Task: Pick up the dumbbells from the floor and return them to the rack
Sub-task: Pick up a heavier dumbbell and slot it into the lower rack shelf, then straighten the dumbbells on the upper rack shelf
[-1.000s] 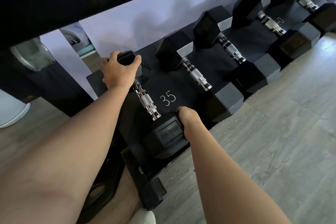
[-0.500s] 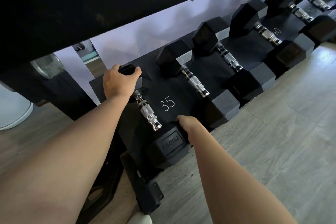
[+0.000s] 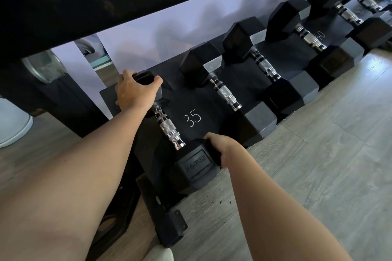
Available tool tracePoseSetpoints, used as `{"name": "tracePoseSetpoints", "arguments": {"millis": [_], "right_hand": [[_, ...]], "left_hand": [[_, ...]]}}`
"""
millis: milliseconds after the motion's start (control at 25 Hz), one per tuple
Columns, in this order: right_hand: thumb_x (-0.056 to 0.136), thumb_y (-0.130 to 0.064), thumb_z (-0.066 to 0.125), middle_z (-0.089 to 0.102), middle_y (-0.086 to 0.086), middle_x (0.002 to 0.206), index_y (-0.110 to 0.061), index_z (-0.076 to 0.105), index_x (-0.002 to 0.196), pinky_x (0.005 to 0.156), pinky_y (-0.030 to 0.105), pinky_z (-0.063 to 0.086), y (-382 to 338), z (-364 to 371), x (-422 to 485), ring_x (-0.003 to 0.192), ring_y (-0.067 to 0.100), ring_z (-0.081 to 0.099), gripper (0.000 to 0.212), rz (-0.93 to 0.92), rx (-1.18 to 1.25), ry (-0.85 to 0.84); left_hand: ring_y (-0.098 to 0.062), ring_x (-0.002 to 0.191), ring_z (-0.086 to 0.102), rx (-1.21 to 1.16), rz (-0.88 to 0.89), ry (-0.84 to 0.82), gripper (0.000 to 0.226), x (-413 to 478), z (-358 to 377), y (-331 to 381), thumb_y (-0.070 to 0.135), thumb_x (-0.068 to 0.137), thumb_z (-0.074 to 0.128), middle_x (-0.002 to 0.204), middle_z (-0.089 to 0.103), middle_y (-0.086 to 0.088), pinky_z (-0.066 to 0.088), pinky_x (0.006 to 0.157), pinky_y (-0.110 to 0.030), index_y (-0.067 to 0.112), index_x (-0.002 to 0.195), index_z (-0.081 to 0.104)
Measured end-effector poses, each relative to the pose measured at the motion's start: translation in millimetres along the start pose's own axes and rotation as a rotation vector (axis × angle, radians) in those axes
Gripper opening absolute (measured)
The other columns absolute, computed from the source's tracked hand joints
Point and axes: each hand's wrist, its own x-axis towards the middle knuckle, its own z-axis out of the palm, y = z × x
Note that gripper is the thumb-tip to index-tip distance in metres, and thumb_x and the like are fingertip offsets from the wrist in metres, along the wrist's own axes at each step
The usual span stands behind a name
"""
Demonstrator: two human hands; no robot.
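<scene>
Little moved: both hands stay on dumbbell (image 3: 169, 131), seated leftmost on rack (image 3: 239, 74) by the 35 mark. Left hand (image 3: 135, 91) wraps far head; right hand (image 3: 222, 146) cups near head. Risk: near head overhangs rack edge; early release may roll it onto floor (image 3: 307, 165), or pinch fingers

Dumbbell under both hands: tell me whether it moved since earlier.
No. Against the chalked 35 on the rack, the dumbbell sits where it did, left hand on its far head, right hand on its near one.
</scene>
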Motion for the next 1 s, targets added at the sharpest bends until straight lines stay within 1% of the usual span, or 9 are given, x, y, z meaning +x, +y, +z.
{"name": "tracePoseSetpoints", "arguments": {"millis": [240,400,480,600,680,720,800,920,1000], "right_hand": [[0.097,-0.024,0.062,0.070,0.011,0.084,-0.007,0.068,0.095,0.076,0.039,0.055,4,-9,-5,0.074,0.027,0.067,0.019,0.043,0.127,-0.066],[0.097,-0.016,0.060,0.068,0.011,0.089,-0.007,0.067,0.094,0.061,0.036,0.052,5,-15,-15,0.078,0.026,0.064,0.011,-0.003,0.101,0.012],[0.095,-0.011,0.060,0.067,0.011,0.091,-0.006,0.069,0.096,0.067,0.036,0.052,2,-20,-21,0.079,0.026,0.062,0.011,-0.048,0.071,0.025],[0.096,-0.013,0.058,0.062,0.008,0.085,-0.010,0.067,0.097,0.071,0.031,0.048,-11,-35,-43,0.067,0.022,0.056,0.009,-0.114,0.079,-0.008],[0.099,-0.019,0.054,0.067,0.010,0.104,-0.010,0.068,0.112,0.085,0.034,0.050,-22,-56,-63,0.092,0.027,0.068,0.020,-0.171,0.112,-0.007],[0.101,-0.021,0.052,0.068,0.011,0.114,-0.010,0.067,0.117,0.092,0.037,0.050,-28,-70,-73,0.104,0.029,0.068,0.025,-0.195,0.137,-0.001],[0.103,-0.024,0.050,0.068,0.011,0.118,-0.011,0.067,0.117,0.093,0.037,0.050,-40,-103,-97,0.104,0.029,0.067,0.026,-0.244,0.197,0.008],[0.103,-0.025,0.050,0.067,0.010,0.113,-0.011,0.066,0.113,0.086,0.036,0.051,-51,-162,-137,0.094,0.026,0.065,0.023,-0.333,0.305,0.073],[0.101,-0.027,0.053,0.068,0.009,0.111,-0.012,0.066,0.112,0.083,0.033,0.051,-56,-207,-169,0.089,0.024,0.064,0.022,-0.435,0.335,0.201]], "left_hand": [[-0.029,0.119,0.052,-0.043,0.076,-0.008,0.069,-4,0,-6,0.064,0.075,0.062,0.130,0.054,-0.007,0.049,0.095,-0.059,0.019,0.126,0.053],[-0.031,0.122,0.051,-0.038,0.077,0.007,0.067,-7,2,-5,0.064,0.078,0.062,0.134,0.052,-0.008,0.048,0.096,-0.059,0.019,0.127,0.054],[-0.033,0.122,0.051,-0.059,0.082,0.062,0.061,-14,2,1,0.056,0.082,0.064,0.133,0.054,-0.012,0.048,0.096,-0.059,0.014,0.126,0.057],[-0.035,0.122,0.052,-0.135,0.144,0.170,0.046,-33,8,21,0.037,0.087,0.063,0.130,0.057,-0.016,0.047,0.099,-0.056,0.008,0.123,0.062],[-0.032,0.122,0.051,-0.191,0.170,0.194,0.039,-52,14,47,0.027,0.088,0.061,0.131,0.056,-0.014,0.038,0.107,-0.048,0.008,0.121,0.063],[-0.030,0.122,0.051,-0.239,0.192,0.180,0.036,-63,17,63,0.024,0.088,0.061,0.130,0.056,-0.014,0.037,0.105,-0.038,0.008,0.120,0.063],[-0.027,0.117,0.054,-0.321,0.257,0.104,0.031,-88,27,97,0.021,0.090,0.061,0.125,0.059,-0.013,0.038,0.093,-0.023,0.008,0.118,0.064],[-0.022,0.106,0.060,-0.402,0.349,-0.068,0.027,-133,52,152,0.023,0.091,0.063,0.115,0.065,-0.010,0.046,0.087,-0.029,0.010,0.114,0.065],[-0.022,0.103,0.062,-0.464,0.395,-0.199,0.025,-168,71,199,0.026,0.090,0.064,0.109,0.068,-0.008,0.049,0.089,-0.034,0.010,0.109,0.067]]}}
